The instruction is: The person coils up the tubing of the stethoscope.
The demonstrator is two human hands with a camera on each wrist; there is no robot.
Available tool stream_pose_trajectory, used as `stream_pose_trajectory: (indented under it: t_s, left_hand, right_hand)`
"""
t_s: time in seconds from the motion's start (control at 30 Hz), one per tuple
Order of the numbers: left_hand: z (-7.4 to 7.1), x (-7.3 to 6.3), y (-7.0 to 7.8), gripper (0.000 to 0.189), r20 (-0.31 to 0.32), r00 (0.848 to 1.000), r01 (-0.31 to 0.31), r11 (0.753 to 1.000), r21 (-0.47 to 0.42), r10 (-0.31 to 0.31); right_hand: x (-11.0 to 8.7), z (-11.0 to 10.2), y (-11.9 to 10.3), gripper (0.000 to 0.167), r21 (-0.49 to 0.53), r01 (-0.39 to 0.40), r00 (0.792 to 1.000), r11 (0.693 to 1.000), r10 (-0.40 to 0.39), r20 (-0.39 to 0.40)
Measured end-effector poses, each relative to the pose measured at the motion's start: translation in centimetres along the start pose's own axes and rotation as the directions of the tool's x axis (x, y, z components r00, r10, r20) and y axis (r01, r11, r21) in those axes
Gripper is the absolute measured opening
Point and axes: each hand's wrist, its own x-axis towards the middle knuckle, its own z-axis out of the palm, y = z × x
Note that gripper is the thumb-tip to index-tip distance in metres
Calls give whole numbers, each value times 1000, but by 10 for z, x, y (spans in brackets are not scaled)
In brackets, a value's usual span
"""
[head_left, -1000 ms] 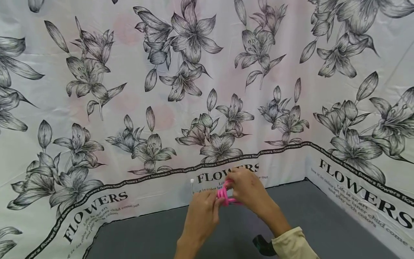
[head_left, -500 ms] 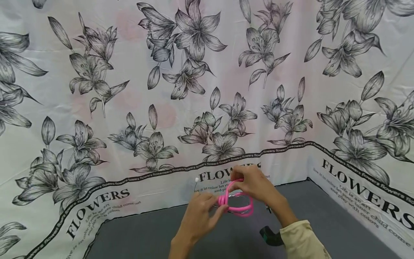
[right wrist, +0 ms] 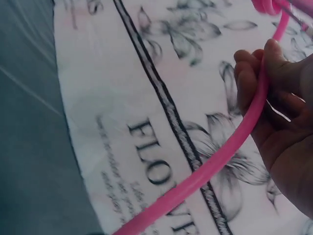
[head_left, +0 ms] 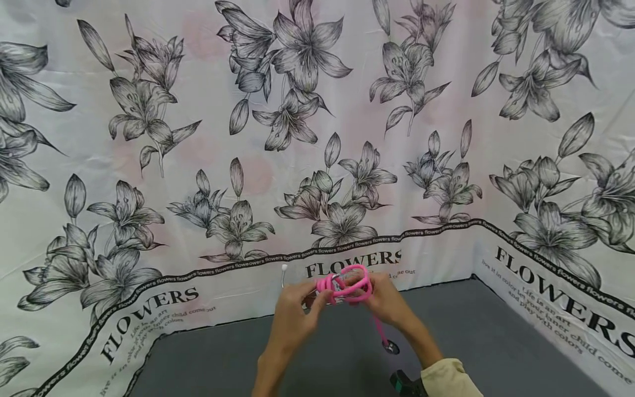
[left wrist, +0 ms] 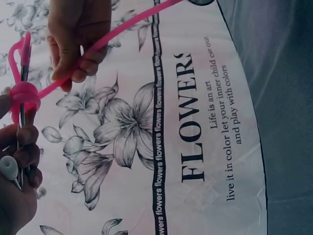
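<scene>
A pink stethoscope (head_left: pixel 324 285) is held in the air between both hands in the head view, its tubing wound in coils. My left hand (head_left: pixel 292 314) grips the metal ear tubes (left wrist: pixel 23 73) and the coil; a white ear tip (left wrist: pixel 9 168) shows beside its fingers. My right hand (head_left: pixel 389 300) pinches the free tubing (right wrist: pixel 210 169) between thumb and fingers, close to the coil. From there the tubing hangs down to the round chest piece (head_left: pixel 391 347) over the grey table. A loop of tubing stands out to the right of the coil and partly covers the right hand.
A grey table top (head_left: pixel 213 358) lies below the hands. Behind it and at the right hang white flower-printed sheets (head_left: pixel 238 286) with a black lettered band. A black object with a green mark (head_left: pixel 404 383) sits by the right wrist.
The right hand has drawn tubing out, then come down behind the loop. The loop has swung up, and the chest piece has come into sight below the right hand.
</scene>
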Motion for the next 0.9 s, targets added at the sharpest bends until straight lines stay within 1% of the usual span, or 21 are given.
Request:
stream_pose_trajectory:
  t_s: [0.07, 0.13, 0.23, 0.33, 0.43, 0.53, 0.6, 0.67, 0.73, 0.8, 0.83, 0.87, 0.9]
  left_hand:
    - [0, 0, -1, 7, -23, 1000, 2, 999, 35, -1]
    - [1, 0, -3, 9, -37, 999, 3, 998, 68, -1]
    - [4, -3, -5, 13, -58, 998, 9, 991, 135, -1]
    - [5, -5, -7, 18, -89, 996, 19, 975, 221, 1]
    - [5, -5, -8, 22, -106, 994, 17, 949, 315, 17]
    - [4, -4, -11, 23, -106, 992, -19, 916, 400, 67]
    - [4, -3, -12, 22, -98, 991, -41, 892, 450, 95]
    - [4, -3, -14, 23, -86, 990, -55, 870, 490, 111]
    - [4, -4, -16, 24, -73, 989, -69, 850, 522, 125]
    - [3, -3, -18, 27, -48, 988, -96, 832, 546, 145]
    - [2, -3, -18, 29, -33, 987, -112, 825, 553, 156]
    - [1, -2, -19, 29, -20, 986, -128, 820, 558, 167]
    - [0, -2, -19, 29, -6, 984, -143, 815, 562, 177]
  right_hand:
    - [-7, 8, -1, 18, 87, -43, 999, 995, 42, 12]
    - [-14, 15, -2, 19, 192, -93, 996, 977, 92, 16]
    - [-23, 27, -5, 21, 290, -109, 994, 951, 108, 17]
    - [-30, 38, -10, 25, 332, -130, 991, 934, 126, 32]
    - [-34, 44, -18, 28, 323, -154, 988, 934, 148, 45]
    - [-36, 45, -27, 28, 244, -141, 990, 959, 130, 62]
    - [-38, 44, -33, 25, 147, -115, 991, 982, 104, 81]
    - [-40, 43, -39, 22, 42, -63, 993, 997, 59, 100]
    - [-40, 42, -44, 16, -52, -1, 994, 999, 6, 108]
    - [-38, 40, -50, 7, -159, 71, 994, 985, -58, 91]
    - [-37, 38, -52, 5, -227, 119, 992, 967, -104, 77]
    - [-35, 37, -55, 5, -304, 152, 988, 941, -140, 59]
    - [-34, 35, -57, 8, -384, 178, 984, 906, -177, 38]
